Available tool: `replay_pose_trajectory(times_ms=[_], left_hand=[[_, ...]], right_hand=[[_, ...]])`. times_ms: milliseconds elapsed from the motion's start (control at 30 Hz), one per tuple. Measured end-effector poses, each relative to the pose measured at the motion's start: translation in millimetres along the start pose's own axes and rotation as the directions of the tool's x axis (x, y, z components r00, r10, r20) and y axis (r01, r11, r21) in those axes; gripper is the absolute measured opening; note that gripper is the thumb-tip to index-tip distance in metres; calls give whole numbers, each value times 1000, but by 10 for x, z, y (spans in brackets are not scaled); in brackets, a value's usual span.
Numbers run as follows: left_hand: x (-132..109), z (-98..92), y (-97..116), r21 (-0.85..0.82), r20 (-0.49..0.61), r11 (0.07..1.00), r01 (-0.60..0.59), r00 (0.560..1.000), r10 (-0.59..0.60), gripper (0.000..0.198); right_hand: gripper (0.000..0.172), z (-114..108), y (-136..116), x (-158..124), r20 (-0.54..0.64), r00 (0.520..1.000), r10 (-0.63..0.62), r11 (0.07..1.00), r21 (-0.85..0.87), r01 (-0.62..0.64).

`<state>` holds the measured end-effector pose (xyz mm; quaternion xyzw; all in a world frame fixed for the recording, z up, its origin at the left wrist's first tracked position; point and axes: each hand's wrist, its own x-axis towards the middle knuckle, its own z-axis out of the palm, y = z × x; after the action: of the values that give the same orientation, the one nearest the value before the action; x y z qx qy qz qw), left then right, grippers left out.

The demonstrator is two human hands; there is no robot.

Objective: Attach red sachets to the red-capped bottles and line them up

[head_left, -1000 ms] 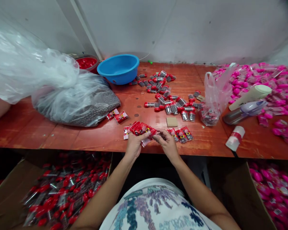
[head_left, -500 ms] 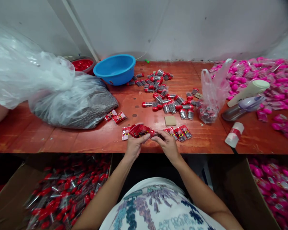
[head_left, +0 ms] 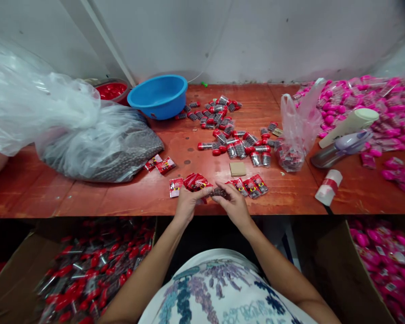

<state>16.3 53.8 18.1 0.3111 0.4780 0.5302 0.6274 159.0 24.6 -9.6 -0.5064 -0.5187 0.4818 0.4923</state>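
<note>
My left hand [head_left: 186, 207] is closed on a fan of shiny red printed packets [head_left: 196, 181], thumb on top, just above the table's front edge. My right hand [head_left: 236, 206] pinches a small clump of dark beads [head_left: 219, 192], whose wrapping I cannot make out; it lies close to the left thumb. Left of the held packets is a flat red-and-white packet [head_left: 176, 187]. Beyond my right hand lie several filled red packets [head_left: 255, 186] in a row. A square of tan card [head_left: 237, 169] sits behind them.
At the left bulges a clear bag of dark beads [head_left: 101, 148], near a blue basin [head_left: 158, 98]. Red-capped tubes [head_left: 236, 146] spread over the table's middle. Bottles [head_left: 340, 147], a plastic bag [head_left: 295, 139] and pink packs [head_left: 384, 108] occupy the right. Boxes of red [head_left: 97, 270] and pink items stand below.
The dark bead clump now shows between my right fingers, where red packaging reached before. My hands have drawn slightly apart, and the red packets stay in my left hand. The view has shifted slightly.
</note>
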Motion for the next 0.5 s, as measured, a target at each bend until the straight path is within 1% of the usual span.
replay_pose_trajectory(times_ms=[67, 100, 133, 167, 233, 267, 300, 367, 400, 467, 500], left_hand=[[-2, 0, -16, -27, 29, 998, 53, 998, -52, 48], [-2, 0, -28, -39, 34, 997, 73, 997, -72, 55], [1, -1, -41, -46, 29, 995, 85, 996, -84, 58], [5, -4, -52, -47, 21, 995, 91, 996, -90, 55], [23, -14, -66, -28, 6, 995, 100, 995, -100, 41], [34, -22, -67, -18, 4, 994, 104, 995, -104, 36], [44, -31, -65, -15, 3, 995, 102, 995, -102, 33], [57, -45, -57, -31, -2, 995, 90, 996, -90, 36], [57, -48, -56, -44, -11, 996, 80, 997, -81, 41], [46, -43, -69, -55, -27, 996, 67, 997, -68, 44], [38, -37, -82, -50, -18, 996, 70, 997, -71, 40]], right_hand=[[42, 23, 38, 10, 8, 994, 104, 981, 163, -104], [43, 35, 56, 9, 16, 991, 132, 968, 215, -132], [43, 44, 70, 4, 7, 990, 141, 963, 232, -138], [42, 49, 81, -5, -19, 991, 129, 970, 208, -122], [40, 43, 91, -26, -72, 996, 56, 995, 83, -50], [39, 31, 91, -34, -65, 998, 12, 1000, 18, -11], [38, 17, 87, -39, -33, 999, -22, 999, -30, 21], [37, -12, 77, -34, 45, 998, -48, 997, -58, 50], [37, -21, 72, -27, 65, 997, -46, 998, -50, 49], [35, -21, 66, -7, 62, 997, -45, 998, -37, 47], [34, -14, 67, 3, 45, 998, -54, 998, -39, 55]])
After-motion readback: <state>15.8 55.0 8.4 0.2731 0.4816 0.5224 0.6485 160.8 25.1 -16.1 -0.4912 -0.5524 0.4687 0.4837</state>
